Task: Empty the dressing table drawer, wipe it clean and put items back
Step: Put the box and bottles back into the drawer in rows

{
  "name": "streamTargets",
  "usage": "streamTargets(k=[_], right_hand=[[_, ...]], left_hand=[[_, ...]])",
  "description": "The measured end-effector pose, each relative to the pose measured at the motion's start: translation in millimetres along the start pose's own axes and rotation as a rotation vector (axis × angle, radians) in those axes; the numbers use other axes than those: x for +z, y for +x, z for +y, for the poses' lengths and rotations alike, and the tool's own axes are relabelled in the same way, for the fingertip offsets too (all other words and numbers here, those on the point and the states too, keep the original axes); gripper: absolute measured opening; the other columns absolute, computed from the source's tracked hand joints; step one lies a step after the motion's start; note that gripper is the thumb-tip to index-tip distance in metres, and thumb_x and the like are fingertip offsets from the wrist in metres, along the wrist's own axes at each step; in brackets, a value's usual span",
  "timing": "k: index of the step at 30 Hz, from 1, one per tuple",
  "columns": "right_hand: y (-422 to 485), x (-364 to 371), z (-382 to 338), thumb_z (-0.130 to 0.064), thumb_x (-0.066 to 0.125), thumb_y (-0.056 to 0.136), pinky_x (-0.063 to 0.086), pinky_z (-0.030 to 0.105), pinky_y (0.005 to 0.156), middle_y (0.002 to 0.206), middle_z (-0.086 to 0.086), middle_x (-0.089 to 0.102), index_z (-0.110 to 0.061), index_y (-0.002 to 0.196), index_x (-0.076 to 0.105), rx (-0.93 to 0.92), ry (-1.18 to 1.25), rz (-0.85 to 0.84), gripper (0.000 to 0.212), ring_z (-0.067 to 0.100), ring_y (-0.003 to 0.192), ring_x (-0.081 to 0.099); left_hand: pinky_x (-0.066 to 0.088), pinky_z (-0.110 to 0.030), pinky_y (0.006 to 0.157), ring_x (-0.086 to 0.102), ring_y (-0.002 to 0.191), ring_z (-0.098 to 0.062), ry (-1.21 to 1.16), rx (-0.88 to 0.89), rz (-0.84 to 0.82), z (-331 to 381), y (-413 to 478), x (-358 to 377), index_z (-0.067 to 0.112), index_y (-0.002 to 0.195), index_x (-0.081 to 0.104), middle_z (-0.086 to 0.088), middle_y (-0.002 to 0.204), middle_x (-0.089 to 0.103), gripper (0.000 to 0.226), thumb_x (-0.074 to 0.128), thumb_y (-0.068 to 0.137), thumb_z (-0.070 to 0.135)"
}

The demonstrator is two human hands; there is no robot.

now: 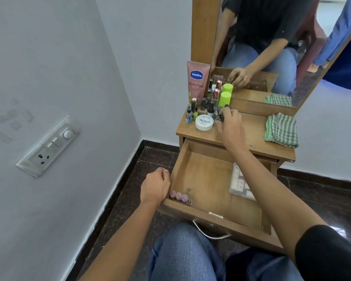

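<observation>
The wooden drawer (pixel 203 179) is pulled out over my knees. Inside it lie three pink-capped bottles (pixel 178 196) in the near left corner and a clear packet of small white items (pixel 241 182) on the right. My left hand (pixel 155 185) rests on the drawer's left wall with curled fingers. My right hand (pixel 228 123) reaches onto the tabletop (pixel 251 134) and pinches small dark-capped nail polish bottles (pixel 221 115) beside a cluster of cosmetics. A folded green striped cloth (pixel 282 130) lies on the tabletop's right side.
The cluster holds a pink Vaseline tube (pixel 197 82), a green-capped bottle (pixel 224 100), a white nail polish remover jar (pixel 204 122) and several small bottles. A mirror (pixel 272 47) stands behind. A wall with a switchboard (pixel 49 147) is to the left.
</observation>
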State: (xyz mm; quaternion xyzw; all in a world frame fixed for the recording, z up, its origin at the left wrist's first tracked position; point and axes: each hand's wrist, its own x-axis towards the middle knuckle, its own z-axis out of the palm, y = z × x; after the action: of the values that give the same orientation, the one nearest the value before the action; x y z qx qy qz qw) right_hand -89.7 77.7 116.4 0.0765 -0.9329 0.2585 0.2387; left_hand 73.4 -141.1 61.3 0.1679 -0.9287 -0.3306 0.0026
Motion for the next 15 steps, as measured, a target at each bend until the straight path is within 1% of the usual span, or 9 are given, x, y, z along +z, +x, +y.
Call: streamTargets(k=[3,5,7,8,9,11,13,15], right_hand=[[-2.7,-3.7,1.2,-0.014,0.058,0.088,0.04,0.029,0.07,0.098,0.006,0.056,-0.012,0.104,0.051,-0.032,-0.003,0.005,0.018,0.023,0.092,0.048],[-12.9,-8.1,-0.8,-0.015,0.059,0.089,0.039,0.025,0.068,0.095,0.004,0.055,-0.011,0.102,0.053,-0.048,0.045,0.081,0.015,0.019,0.088,0.049],[-31.8,-10.4,-6.4,-0.014,0.06,0.089,0.037,0.02,0.069,0.092,0.002,0.055,-0.009,0.101,0.055,-0.112,0.127,0.135,0.014,0.014,0.082,0.048],[-43.9,-9.5,-10.0,-0.014,0.06,0.09,0.038,0.019,0.069,0.091,0.002,0.055,-0.008,0.101,0.055,-0.172,0.158,0.114,0.014,0.011,0.08,0.048],[-56.5,-6.3,-13.2,-0.014,0.061,0.09,0.04,0.018,0.069,0.091,0.001,0.055,-0.008,0.101,0.056,-0.236,0.173,0.054,0.013,0.01,0.079,0.048],[-79.8,4.8,-17.9,-0.015,0.06,0.091,0.046,0.02,0.074,0.095,0.002,0.058,-0.008,0.105,0.057,-0.313,0.158,-0.147,0.015,0.008,0.084,0.051],[-95.5,20.2,-19.3,-0.017,0.056,0.093,0.05,0.027,0.08,0.104,0.003,0.059,-0.011,0.111,0.055,-0.31,0.122,-0.328,0.02,0.012,0.093,0.053],[-103.3,36.8,-17.3,-0.017,0.054,0.092,0.048,0.032,0.083,0.112,0.004,0.057,-0.013,0.116,0.051,-0.245,0.119,-0.44,0.024,0.018,0.101,0.053]], left_hand=[[0.055,-0.044,0.077,0.063,0.072,-0.017,-0.007,-0.005,0.002,-0.4,0.3,0.1,0.02,0.087,0.062,0.001,0.075,0.065,0.034,0.035,0.1,0.036],[0.055,-0.043,0.077,0.063,0.072,-0.017,-0.008,-0.004,0.003,-0.8,0.6,0.2,0.021,0.087,0.062,0.001,0.075,0.065,0.034,0.035,0.1,0.036],[0.055,-0.042,0.077,0.063,0.072,-0.016,-0.002,-0.001,0.002,-1.3,1.3,0.8,0.021,0.088,0.062,0.001,0.075,0.065,0.033,0.035,0.1,0.036],[0.055,-0.042,0.077,0.063,0.072,-0.016,0.0,-0.001,0.0,-1.3,1.4,0.9,0.021,0.088,0.062,0.001,0.075,0.065,0.033,0.035,0.1,0.036],[0.055,-0.041,0.076,0.062,0.072,-0.016,0.001,0.001,-0.003,-1.4,1.4,0.7,0.022,0.088,0.062,0.001,0.075,0.065,0.033,0.035,0.1,0.036],[0.055,-0.04,0.074,0.062,0.071,-0.017,-0.005,0.003,-0.008,-2.0,1.3,0.6,0.022,0.086,0.061,0.001,0.075,0.065,0.032,0.035,0.1,0.035],[0.054,-0.038,0.073,0.062,0.071,-0.017,-0.012,0.002,-0.009,-2.4,1.3,0.7,0.023,0.085,0.061,0.001,0.075,0.065,0.032,0.035,0.1,0.035],[0.053,-0.036,0.071,0.061,0.07,-0.015,-0.006,0.008,-0.008,-1.9,0.8,-0.1,0.023,0.085,0.06,0.002,0.076,0.065,0.031,0.035,0.1,0.035]])
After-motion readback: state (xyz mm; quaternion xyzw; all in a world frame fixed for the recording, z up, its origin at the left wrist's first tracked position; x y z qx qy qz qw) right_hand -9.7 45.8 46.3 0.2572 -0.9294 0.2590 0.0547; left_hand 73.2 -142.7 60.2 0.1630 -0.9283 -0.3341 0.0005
